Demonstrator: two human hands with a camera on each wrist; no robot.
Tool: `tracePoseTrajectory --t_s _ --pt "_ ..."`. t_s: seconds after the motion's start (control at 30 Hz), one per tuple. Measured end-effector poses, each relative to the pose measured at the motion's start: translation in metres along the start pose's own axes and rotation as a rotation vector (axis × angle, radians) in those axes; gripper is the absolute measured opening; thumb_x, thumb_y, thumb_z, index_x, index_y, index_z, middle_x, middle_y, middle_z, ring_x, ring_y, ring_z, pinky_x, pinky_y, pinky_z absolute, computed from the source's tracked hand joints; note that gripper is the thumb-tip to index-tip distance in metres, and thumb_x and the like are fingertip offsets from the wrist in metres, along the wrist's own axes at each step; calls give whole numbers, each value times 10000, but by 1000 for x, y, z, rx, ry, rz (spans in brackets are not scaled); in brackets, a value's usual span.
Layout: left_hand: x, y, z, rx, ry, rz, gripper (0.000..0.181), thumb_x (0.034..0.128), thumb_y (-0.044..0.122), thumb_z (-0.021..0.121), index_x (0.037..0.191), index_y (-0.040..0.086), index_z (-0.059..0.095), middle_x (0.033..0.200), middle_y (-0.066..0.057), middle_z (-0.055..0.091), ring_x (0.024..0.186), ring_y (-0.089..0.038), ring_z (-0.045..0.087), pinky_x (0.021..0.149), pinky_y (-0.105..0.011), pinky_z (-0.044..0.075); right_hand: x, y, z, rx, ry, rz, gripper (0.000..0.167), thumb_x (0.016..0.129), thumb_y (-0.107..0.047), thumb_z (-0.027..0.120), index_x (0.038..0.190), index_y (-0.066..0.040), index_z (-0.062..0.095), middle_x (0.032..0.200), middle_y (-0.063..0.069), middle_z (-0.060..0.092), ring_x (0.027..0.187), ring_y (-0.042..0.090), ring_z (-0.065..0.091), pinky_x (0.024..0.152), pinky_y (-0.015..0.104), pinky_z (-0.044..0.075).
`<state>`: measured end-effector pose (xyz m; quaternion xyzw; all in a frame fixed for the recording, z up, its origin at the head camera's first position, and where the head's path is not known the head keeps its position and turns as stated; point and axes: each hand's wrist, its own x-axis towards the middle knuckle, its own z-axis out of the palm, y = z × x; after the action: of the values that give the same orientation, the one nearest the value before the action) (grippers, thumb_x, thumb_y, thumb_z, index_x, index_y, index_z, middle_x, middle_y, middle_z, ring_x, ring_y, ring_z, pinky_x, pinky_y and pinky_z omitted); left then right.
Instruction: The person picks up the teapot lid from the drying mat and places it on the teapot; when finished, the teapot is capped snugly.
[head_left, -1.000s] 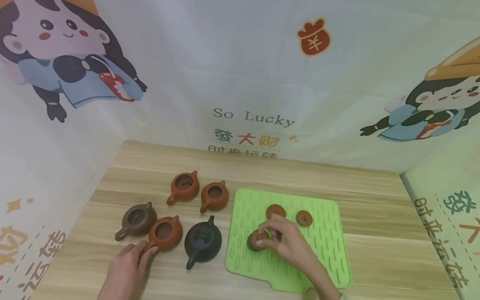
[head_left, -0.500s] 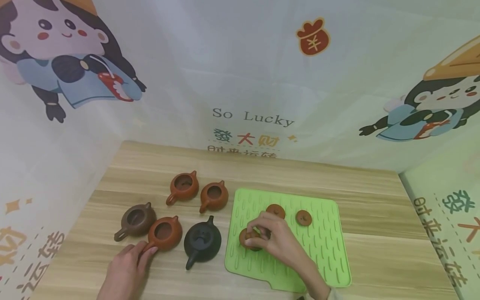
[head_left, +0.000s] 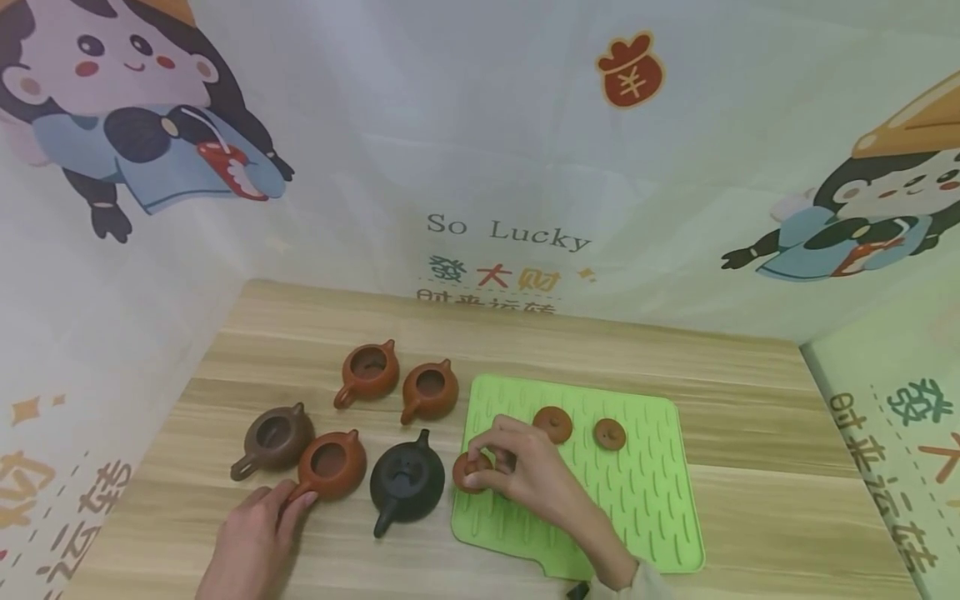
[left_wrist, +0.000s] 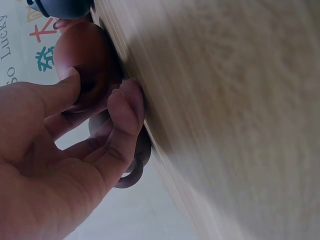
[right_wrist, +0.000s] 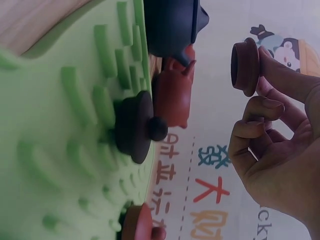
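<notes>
My left hand [head_left: 251,542] grips the handle of a lidless reddish-brown teapot [head_left: 349,481] standing on the table. The left wrist view shows thumb and fingers at that handle. My right hand [head_left: 543,479] pinches a reddish-brown teapot lid [head_left: 467,477] by its knob. In the right wrist view this lid [right_wrist: 246,67] hangs above the green mat [head_left: 637,521], near its left edge. A dark lid [right_wrist: 132,127] lies on the mat, hidden by my right hand in the head view. Two reddish-brown lids, one larger [head_left: 553,423] and one smaller [head_left: 610,434], lie farther back.
Between my hands stands a black teapot [head_left: 407,498]. A dark brown teapot [head_left: 292,446] is left of the held one. Behind them stand two reddish-brown teapots, one left [head_left: 381,385] and one right [head_left: 442,407]. Printed cloth walls [head_left: 360,167] enclose the wooden table [head_left: 780,467].
My right hand has carried the lid left, from over the mat's middle left to its left edge. My left hand has stayed on the teapot handle.
</notes>
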<state>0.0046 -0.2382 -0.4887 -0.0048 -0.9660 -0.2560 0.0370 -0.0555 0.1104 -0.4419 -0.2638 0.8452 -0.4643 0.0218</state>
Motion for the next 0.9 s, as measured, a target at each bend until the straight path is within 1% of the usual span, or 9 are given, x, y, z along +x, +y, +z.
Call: tracePoseTrajectory --t_s 0.1,0.27,0.4,0.7,0.9 --pt "1 1 -1 6 -3 1 143 1035 133 776 939 44 718 758 -24 583 694 -162 536 614 -377 483 4 -3 5 1 -5 -7 204 841 -134 941 980 -106 794 769 -45 502 721 -22 403 686 206 410" --pt "0 2 -1 0 5 8 141 1030 122 779 925 55 712 754 -19 575 688 -156 523 606 -360 471 11 -7 14 11 -12 -23 217 833 -154 942 971 -102 783 762 -42 505 720 -26 400 679 200 405" --pt "-1 2 0 -2 10 9 146 1032 125 778 923 56 710 757 -22 579 691 -161 527 609 -373 472 14 -10 21 10 -21 -32 230 836 -168 943 988 -100 783 765 -43 517 723 -33 402 682 196 405" --pt "-1 0 0 -4 23 16 144 1026 115 782 918 55 707 744 -15 555 675 -155 499 596 -352 447 22 -16 29 16 -39 -31 229 856 -182 937 976 -107 757 767 -48 504 724 -33 407 694 195 409" --pt "-1 0 0 -1 35 21 129 1015 109 794 932 47 717 750 -18 575 682 -156 518 604 -365 466 27 -18 34 30 -43 -35 233 863 -170 938 984 -102 752 766 -36 513 720 -34 408 684 186 403"
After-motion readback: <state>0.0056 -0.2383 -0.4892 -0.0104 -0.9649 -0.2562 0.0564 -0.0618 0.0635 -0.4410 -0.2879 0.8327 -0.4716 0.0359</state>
